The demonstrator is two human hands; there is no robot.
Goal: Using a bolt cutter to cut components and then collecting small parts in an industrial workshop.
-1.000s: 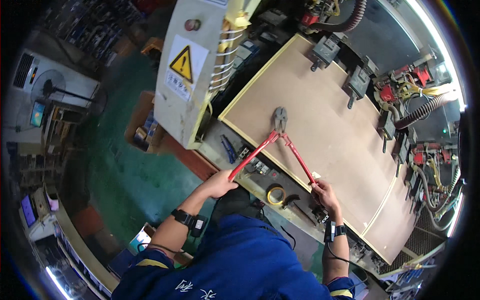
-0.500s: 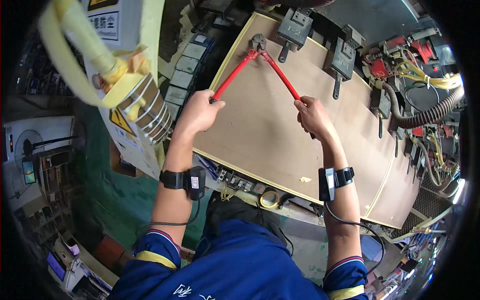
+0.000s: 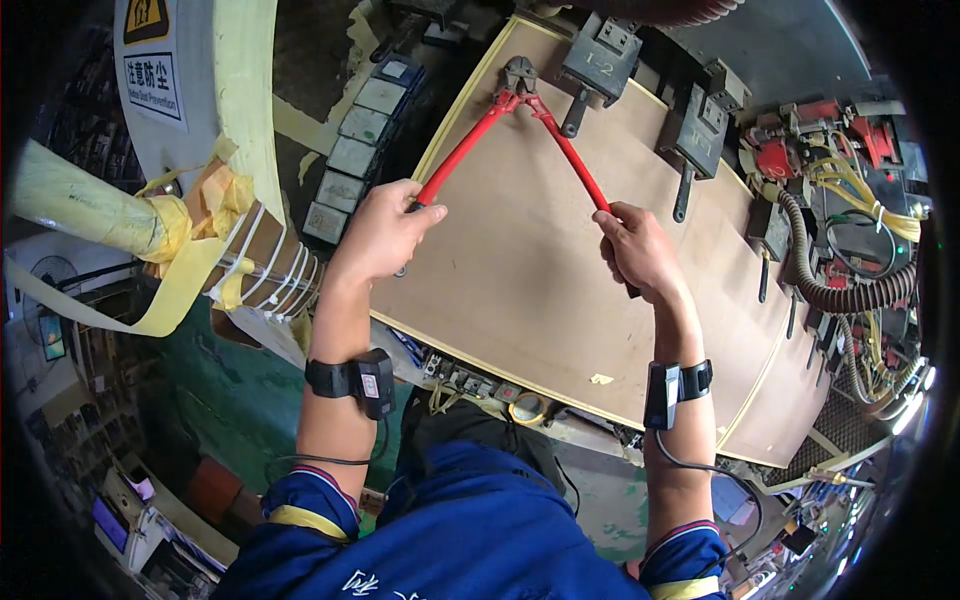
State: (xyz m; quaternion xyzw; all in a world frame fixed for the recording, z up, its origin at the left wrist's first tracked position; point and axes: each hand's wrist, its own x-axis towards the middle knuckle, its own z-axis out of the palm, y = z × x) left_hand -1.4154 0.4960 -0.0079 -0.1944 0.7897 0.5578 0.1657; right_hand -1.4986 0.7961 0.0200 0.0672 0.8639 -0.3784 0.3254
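Bolt cutter (image 3: 519, 97) is being held spread over brown board (image 3: 520, 260), fingers of left hand (image 3: 384, 232) and right hand (image 3: 640, 252) wrapped round red handles (image 3: 463, 155).

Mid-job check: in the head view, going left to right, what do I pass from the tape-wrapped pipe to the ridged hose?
Tape-wrapped pipe → left hand, gripping one handle → steel head of the red-handled bolt cutter → right hand, gripping the other handle → ridged hose.
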